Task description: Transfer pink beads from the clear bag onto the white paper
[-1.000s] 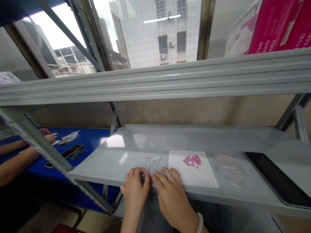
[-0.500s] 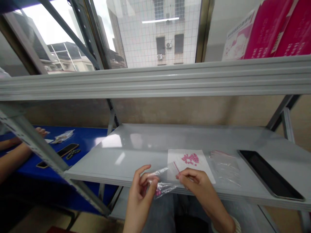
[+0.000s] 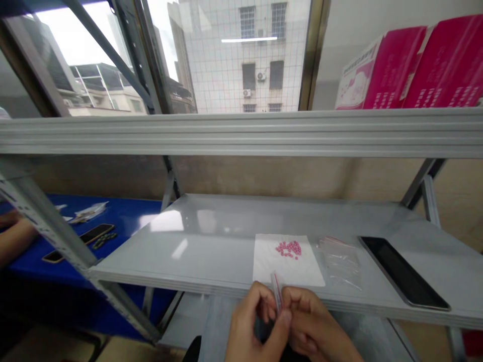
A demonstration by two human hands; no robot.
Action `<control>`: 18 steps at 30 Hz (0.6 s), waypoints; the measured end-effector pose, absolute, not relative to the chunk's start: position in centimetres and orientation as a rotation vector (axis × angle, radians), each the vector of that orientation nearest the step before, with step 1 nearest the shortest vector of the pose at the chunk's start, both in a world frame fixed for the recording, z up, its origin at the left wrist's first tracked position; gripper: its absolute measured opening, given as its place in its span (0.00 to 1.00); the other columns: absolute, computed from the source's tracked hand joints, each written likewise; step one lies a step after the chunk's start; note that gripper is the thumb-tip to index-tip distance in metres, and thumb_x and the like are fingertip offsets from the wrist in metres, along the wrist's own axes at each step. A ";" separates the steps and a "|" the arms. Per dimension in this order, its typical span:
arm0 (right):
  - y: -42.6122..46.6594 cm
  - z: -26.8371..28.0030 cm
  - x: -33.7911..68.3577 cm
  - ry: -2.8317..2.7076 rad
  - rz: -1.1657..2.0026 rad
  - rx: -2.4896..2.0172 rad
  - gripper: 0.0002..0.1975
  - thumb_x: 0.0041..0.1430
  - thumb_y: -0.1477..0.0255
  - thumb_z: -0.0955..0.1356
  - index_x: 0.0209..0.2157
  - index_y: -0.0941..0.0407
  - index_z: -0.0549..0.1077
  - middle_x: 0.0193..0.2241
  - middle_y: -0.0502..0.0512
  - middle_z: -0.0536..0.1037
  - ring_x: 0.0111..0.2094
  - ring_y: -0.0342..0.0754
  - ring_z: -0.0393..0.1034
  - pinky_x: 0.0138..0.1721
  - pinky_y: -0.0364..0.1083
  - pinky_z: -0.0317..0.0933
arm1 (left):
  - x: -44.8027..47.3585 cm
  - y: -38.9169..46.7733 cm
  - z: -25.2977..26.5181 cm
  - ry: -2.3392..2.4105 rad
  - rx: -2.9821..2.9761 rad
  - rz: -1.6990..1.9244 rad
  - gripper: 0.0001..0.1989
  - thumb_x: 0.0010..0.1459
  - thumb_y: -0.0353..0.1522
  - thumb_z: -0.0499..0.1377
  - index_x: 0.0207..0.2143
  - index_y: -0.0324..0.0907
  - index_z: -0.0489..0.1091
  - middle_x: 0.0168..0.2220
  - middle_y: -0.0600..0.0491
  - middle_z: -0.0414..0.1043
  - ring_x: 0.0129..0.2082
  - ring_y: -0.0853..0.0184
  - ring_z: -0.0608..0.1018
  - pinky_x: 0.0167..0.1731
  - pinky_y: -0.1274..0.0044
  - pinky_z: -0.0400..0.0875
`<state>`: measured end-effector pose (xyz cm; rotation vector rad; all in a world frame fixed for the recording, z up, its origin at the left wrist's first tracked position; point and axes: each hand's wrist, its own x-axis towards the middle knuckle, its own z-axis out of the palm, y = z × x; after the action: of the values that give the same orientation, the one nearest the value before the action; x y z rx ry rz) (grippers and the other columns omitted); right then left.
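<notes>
Both hands meet at the shelf's front edge around a clear zip bag (image 3: 276,290) with a red seal line, its top end pointing up. My left hand (image 3: 256,322) is closed on the bag from the left, thumb against it. From the right, my right hand (image 3: 311,319) pinches the same bag, fingers curled. The lower part of the bag is hidden by the hands. Just beyond them lies a white paper sheet (image 3: 269,261) bearing a cluster of small pink beads (image 3: 290,248).
Right of the paper lies a stack of clear zip bags (image 3: 341,261), then a black tablet (image 3: 403,271). Pink boxes (image 3: 396,70) stand on the upper shelf (image 3: 234,133). At left, another person's arm (image 3: 17,236) rests on a blue table (image 3: 128,216) with a phone (image 3: 96,234).
My hands have come together and lower; the left moved right to join the right at the bag's seal. The bag, stretched between them before, now stands upright. The view has shifted slightly.
</notes>
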<state>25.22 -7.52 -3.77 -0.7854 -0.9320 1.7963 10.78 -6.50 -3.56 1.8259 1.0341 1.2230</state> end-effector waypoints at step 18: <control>-8.7 -4.6 25.4 -0.978 1.823 -0.698 0.22 0.52 0.53 0.73 0.28 0.54 0.63 0.11 0.40 0.66 0.10 0.33 0.51 0.12 0.34 0.41 | 11.2 -7.8 -1.8 1.000 1.930 1.152 0.16 0.67 0.37 0.50 0.26 0.44 0.67 0.23 0.55 0.70 0.23 0.67 0.73 0.26 0.80 0.65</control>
<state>25.40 -8.67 -4.60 -0.6979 -0.9776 1.8232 11.21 -7.81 -1.85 1.9301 1.0002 1.1516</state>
